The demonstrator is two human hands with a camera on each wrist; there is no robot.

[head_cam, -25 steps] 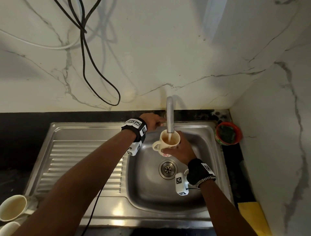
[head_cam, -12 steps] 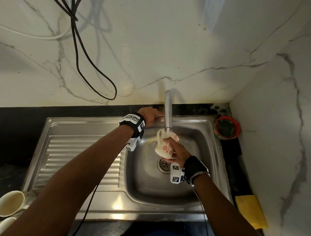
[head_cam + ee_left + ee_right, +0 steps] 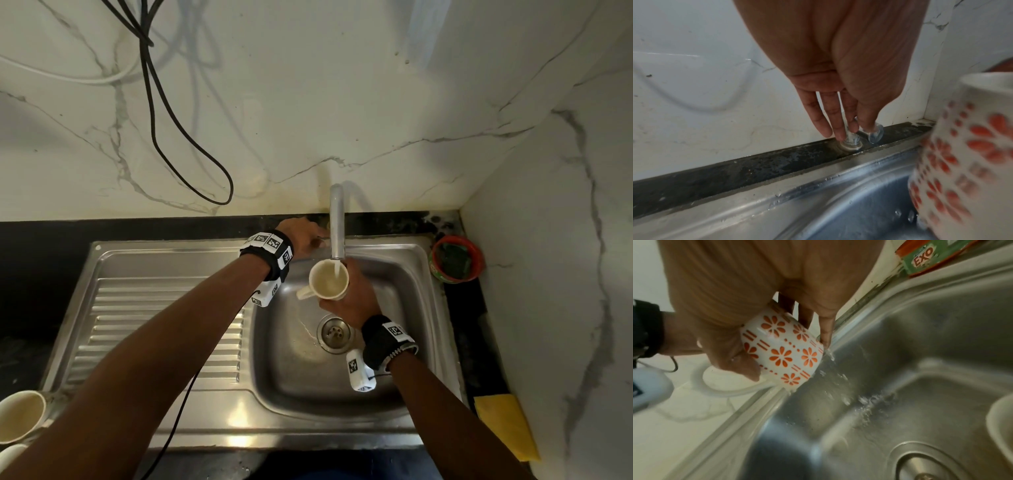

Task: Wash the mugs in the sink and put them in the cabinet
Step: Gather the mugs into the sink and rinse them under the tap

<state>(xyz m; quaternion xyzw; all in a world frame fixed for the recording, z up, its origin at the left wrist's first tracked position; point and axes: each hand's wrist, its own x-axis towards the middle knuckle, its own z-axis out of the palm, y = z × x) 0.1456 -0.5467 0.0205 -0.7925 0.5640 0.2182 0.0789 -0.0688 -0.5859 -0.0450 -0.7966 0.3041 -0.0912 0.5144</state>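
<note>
Water ran from the tap [image 3: 337, 222] into the mug [image 3: 329, 280], which sat at centre frame in the head view, upright with its mouth open to the stream and its handle pointing to lower left. The right hand [image 3: 352, 296] made the grip: fingers curled round the mug's right side and base, clamped on it, so the mug lay just left of and above the palm, over the sink [image 3: 346, 387] basin and above the drain [image 3: 334, 334]. In the right wrist view the mug [image 3: 783, 352] showed white with orange flowers, the thumb pressed on its near side and fingers [image 3: 825, 331] wrapped behind, water spilling off its lower edge into the basin.

The left hand [image 3: 301, 234] lay above and left of the mug, at the tap's base. In the left wrist view its fingers [image 3: 835, 120] and thumb pinched the small tap lever [image 3: 874, 134], closed on it, with the mug [image 3: 966, 155] blurred at right of frame, apart from that hand.

Two more mugs [image 3: 19, 416] stood at the lower left corner, on the desk beside the drainboard. A red tub [image 3: 457, 262] sat at the sink's upper right corner, and a yellow cloth [image 3: 505, 425] lay at lower right. Black cables [image 3: 171, 113] hung on the wall at upper left.
</note>
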